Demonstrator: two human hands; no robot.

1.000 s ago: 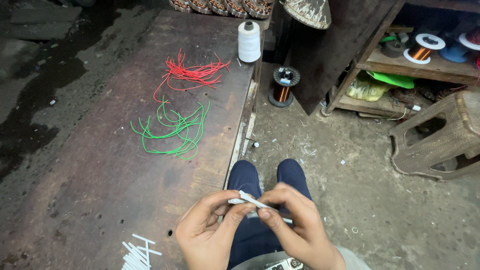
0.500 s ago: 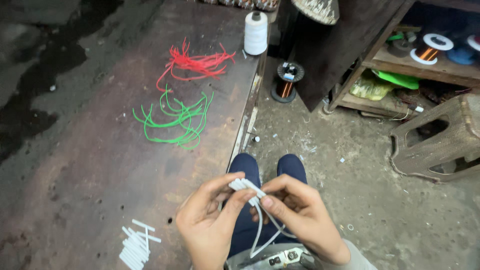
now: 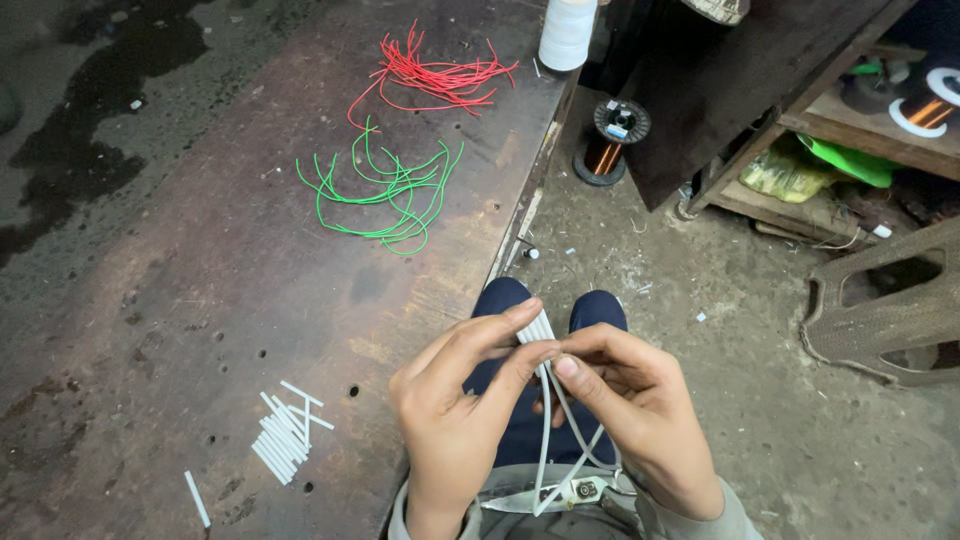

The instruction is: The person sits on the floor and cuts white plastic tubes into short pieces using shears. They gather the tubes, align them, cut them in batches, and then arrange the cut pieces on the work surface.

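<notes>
Left hand: we see our left hand (image 3: 455, 415) low in the view, thumb and forefinger pinched narrow on a bundle of white tubes (image 3: 540, 328).
Right hand: our right hand (image 3: 635, 415) meets it from the other side, fingers (image 3: 570, 372) closed on the same bundle just below the left fingertips.
White tubes: the short stiff ends stand up between both hands; thin pale strands hang from them to scissors (image 3: 560, 493) lying in our lap.
Lap and feet: dark trousers and two dark shoes (image 3: 550, 305) lie just beyond the hands, on the floor beside the desk.
Desk: a dark, worn, pitted desk (image 3: 200, 300) fills the left; its edge runs diagonally past our left hand.
Near desk: cut white pieces (image 3: 285, 435) lie in a small heap left of the hand.
Far desk: green wires (image 3: 385, 190), then red wires (image 3: 435, 75), then a white spool (image 3: 567, 32) at the far edge.
Room: bare concrete floor (image 3: 740, 330) to the right, a copper-wire reel (image 3: 610, 140) and wooden shelves (image 3: 840, 120) beyond.
</notes>
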